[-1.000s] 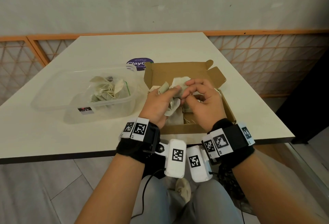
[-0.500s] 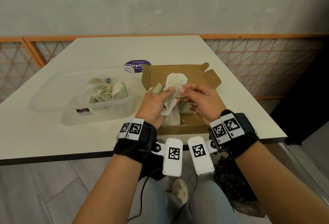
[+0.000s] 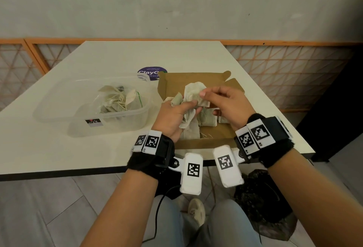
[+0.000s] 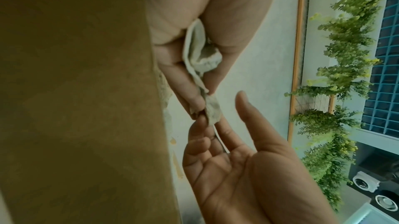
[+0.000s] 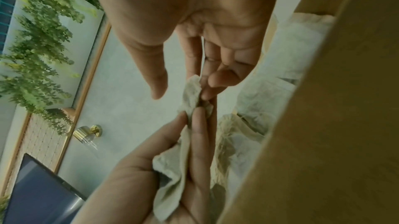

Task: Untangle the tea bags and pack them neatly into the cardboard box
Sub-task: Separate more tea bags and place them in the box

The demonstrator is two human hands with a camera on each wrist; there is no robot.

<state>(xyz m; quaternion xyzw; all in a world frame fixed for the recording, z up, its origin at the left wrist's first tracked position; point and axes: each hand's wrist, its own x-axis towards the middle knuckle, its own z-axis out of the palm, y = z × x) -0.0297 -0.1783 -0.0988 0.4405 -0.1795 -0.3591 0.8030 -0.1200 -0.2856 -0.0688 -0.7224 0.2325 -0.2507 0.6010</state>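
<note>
A cardboard box (image 3: 206,143) lies open on the table, with a few flat tea bags (image 3: 209,123) inside. Above it my left hand (image 3: 176,115) grips a crumpled clump of tea bags (image 3: 188,118), thumb pressed on top. The clump (image 4: 200,53) is squeezed between thumb and fingers in the left wrist view. My right hand (image 3: 225,101) holds the upper end of one pale tea bag (image 3: 193,92) at its fingertips. In the right wrist view that tea bag (image 5: 192,91) sits between the fingertips and the thumb stands apart.
A clear plastic tub (image 3: 110,123) left of the box holds a tangled heap of tea bags (image 3: 117,101) with strings. A purple sticker (image 3: 152,71) lies behind them. The table edge (image 3: 78,172) runs just below my wrists.
My hands have drawn apart over the box. The right hand has moved right and up, and one pale tea bag now stands up from the clump.
</note>
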